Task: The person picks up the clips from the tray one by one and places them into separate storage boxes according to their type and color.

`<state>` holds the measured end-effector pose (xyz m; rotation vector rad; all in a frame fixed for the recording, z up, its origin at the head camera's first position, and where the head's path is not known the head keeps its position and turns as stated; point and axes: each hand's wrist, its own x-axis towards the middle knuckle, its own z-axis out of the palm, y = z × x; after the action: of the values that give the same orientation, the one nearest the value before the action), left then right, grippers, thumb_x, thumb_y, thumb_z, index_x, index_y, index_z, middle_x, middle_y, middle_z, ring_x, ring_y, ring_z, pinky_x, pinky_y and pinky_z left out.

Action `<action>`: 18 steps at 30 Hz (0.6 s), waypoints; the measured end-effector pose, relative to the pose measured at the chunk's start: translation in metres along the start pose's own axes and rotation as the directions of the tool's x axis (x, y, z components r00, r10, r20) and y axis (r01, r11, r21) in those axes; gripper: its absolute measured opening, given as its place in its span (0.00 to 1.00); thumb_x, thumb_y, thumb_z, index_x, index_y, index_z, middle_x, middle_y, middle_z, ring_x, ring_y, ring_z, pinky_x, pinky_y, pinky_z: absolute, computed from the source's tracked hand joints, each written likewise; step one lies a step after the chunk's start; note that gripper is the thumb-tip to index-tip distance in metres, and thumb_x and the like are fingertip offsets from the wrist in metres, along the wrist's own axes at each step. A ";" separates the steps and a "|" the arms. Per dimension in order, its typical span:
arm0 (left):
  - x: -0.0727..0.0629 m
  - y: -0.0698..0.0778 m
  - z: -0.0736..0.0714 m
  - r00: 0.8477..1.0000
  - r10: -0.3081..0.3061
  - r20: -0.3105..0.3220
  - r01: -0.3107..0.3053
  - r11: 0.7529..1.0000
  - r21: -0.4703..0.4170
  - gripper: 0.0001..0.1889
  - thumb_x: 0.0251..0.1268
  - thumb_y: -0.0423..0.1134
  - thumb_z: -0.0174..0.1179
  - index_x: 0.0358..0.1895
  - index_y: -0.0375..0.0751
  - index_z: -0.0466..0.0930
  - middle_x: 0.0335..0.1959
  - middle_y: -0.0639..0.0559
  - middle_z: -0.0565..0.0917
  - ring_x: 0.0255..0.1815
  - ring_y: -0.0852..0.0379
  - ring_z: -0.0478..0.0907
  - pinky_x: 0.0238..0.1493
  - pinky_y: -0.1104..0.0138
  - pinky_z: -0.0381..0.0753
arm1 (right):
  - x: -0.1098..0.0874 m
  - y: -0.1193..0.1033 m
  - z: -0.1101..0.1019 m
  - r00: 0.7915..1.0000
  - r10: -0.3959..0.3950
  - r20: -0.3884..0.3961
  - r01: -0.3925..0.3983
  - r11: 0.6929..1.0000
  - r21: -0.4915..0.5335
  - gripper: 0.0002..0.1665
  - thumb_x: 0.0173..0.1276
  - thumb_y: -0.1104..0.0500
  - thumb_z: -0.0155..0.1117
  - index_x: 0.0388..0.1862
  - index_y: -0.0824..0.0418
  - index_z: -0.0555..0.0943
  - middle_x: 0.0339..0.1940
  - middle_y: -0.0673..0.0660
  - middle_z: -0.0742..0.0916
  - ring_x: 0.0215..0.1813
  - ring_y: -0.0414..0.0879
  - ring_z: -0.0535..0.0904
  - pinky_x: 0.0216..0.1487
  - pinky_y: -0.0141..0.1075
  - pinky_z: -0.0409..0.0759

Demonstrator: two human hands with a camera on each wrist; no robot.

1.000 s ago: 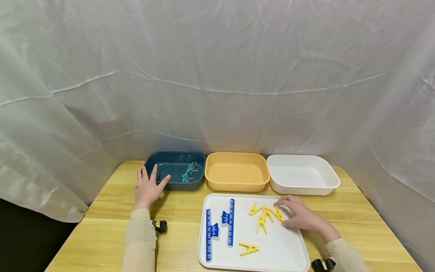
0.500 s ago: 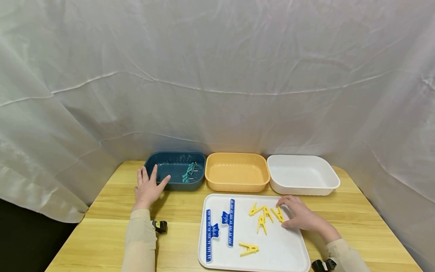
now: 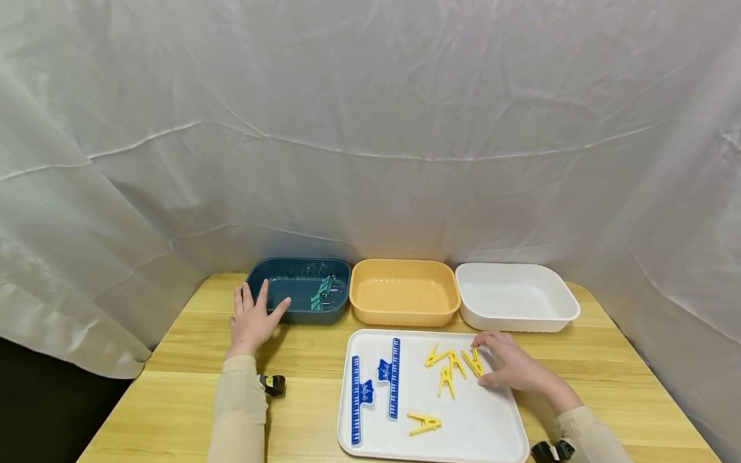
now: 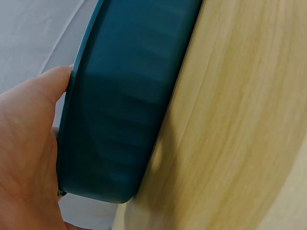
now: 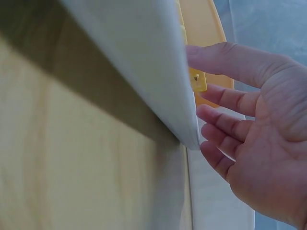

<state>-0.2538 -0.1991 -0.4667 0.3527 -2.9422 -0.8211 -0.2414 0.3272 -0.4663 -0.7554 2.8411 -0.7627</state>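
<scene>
In the head view my left hand [image 3: 251, 321] rests on the left rim of a dark teal box [image 3: 301, 317], fingers spread. Teal binder clips [image 3: 321, 294] with wire handles lie inside it. In the left wrist view the thumb touches the box rim. My right hand [image 3: 509, 363] is over the white tray's [image 3: 486, 437] right edge, thumb and index fingertip at either end of a yellow clothespin [image 3: 472, 364]; any grip is unclear. Several other yellow clothespins [image 3: 445, 382] lie left of it, one lower down [image 3: 424, 424]. Two long blue clips [image 3: 393, 386] with piano-key bars lie at the tray's left.
A yellow box [image 3: 405, 317] and a white box [image 3: 521, 323] stand in a row right of the teal one. The wooden table [image 3: 301, 411] runs round the tray. A pale curtain [image 3: 370, 193] hangs behind.
The clothespin at my right fingertips has turned slightly, and the index finger has shifted a little to the right. My left hand stays still on the box.
</scene>
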 end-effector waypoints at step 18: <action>0.001 0.000 0.000 1.000 -0.002 0.009 0.002 1.000 -0.003 0.48 0.65 0.75 0.39 0.80 0.53 0.35 0.78 0.37 0.24 0.79 0.36 0.18 0.67 0.26 0.39 | -0.001 -0.012 -0.002 0.995 -0.057 -0.081 0.058 0.998 0.010 0.38 0.44 0.56 0.80 0.56 0.60 0.77 0.59 0.61 0.79 0.64 0.60 0.69 0.64 0.63 0.68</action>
<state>-0.2546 -0.1997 -0.4665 0.3528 -2.9492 -0.8297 -0.2363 0.3198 -0.4585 -0.8260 2.8944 -0.8373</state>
